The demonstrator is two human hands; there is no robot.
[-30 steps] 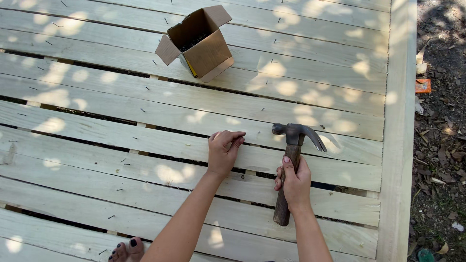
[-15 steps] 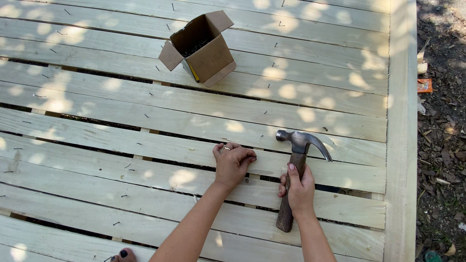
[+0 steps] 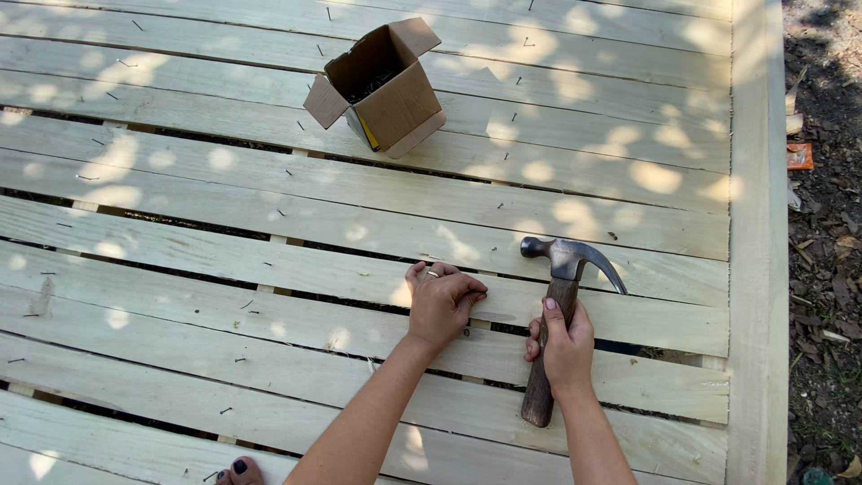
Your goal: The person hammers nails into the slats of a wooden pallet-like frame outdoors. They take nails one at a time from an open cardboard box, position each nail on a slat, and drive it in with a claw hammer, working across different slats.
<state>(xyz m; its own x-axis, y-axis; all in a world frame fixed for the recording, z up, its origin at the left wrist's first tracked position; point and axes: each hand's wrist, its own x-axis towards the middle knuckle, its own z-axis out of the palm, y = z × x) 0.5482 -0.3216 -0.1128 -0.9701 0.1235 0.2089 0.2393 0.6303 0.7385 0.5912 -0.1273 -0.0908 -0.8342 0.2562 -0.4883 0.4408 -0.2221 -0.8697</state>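
Observation:
My right hand (image 3: 564, 346) grips the wooden handle of a claw hammer (image 3: 558, 296), whose steel head sits above a pale wooden plank (image 3: 269, 269). My left hand (image 3: 442, 303) rests on the same plank just left of the hammer, fingers pinched together as if on a small nail; the nail itself is too small to make out. An open brown cardboard box (image 3: 382, 90) stands on the planks farther away, with dark small pieces inside.
The slatted wooden deck (image 3: 180, 180) has dark gaps between boards and loose nails scattered over it. A thick edge beam (image 3: 754, 269) runs along the right, with dirt and dry leaves (image 3: 826, 251) beyond. My toes (image 3: 238, 470) show at the bottom edge.
Both hands and the hammer have shifted slightly right along the plank. The left hand's fingers have closed into a pinch on the board.

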